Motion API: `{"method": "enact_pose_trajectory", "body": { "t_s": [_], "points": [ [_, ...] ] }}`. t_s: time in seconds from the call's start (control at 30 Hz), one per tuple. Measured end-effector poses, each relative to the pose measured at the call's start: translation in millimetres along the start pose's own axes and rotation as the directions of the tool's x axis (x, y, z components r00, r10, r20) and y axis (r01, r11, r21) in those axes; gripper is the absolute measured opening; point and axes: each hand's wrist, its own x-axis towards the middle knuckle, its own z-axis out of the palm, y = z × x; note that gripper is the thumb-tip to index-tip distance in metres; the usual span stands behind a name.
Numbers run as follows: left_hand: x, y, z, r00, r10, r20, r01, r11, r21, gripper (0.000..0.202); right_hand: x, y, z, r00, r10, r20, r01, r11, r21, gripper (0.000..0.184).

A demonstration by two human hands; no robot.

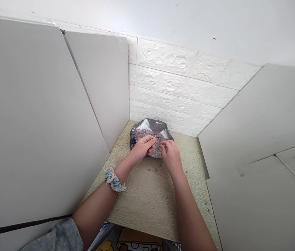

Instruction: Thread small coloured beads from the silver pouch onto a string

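Note:
A shiny silver bag full of small coloured beads lies at the back of a pale wooden desk. My left hand rests over the bag's front with its fingers curled in a pinch. My right hand meets it from the right, fingertips pinched together just above the beads. What the fingers hold is too small to make out. A blue and white scrunchie sits on my left wrist.
White panels wall the desk on the left and another white panel stands on the right. A white brick-pattern wall closes the back. A few tiny beads lie loose near the desk's right edge. A black cable runs along the lower left.

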Motion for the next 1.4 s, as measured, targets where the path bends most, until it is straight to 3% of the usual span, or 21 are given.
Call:
{"method": "enact_pose_trajectory", "body": {
  "t_s": [0.13,0.3,1.1,1.4],
  "points": [
    [0,1,-2.2,0.999,0.006,-0.05,-0.007,1.0,-0.019,0.02,-5,6,11,0.982,0.062,0.18,-0.013,0.964,-0.265,0.026],
    [-1,2,-1.3,0.996,-0.008,-0.086,0.007,1.0,-0.011,0.019,-7,2,14,0.96,0.125,0.249,-0.014,0.914,-0.404,0.029],
    [-2,5,3.0,0.99,-0.094,-0.104,0.103,0.991,0.083,0.017,-6,-9,14,0.936,0.218,0.275,-0.078,0.893,-0.443,0.03],
    [-1,4,2.8,0.986,-0.089,-0.143,0.099,0.993,0.063,0.017,-8,-8,15,0.944,0.175,0.28,-0.031,0.891,-0.453,0.03]
  ]
}}
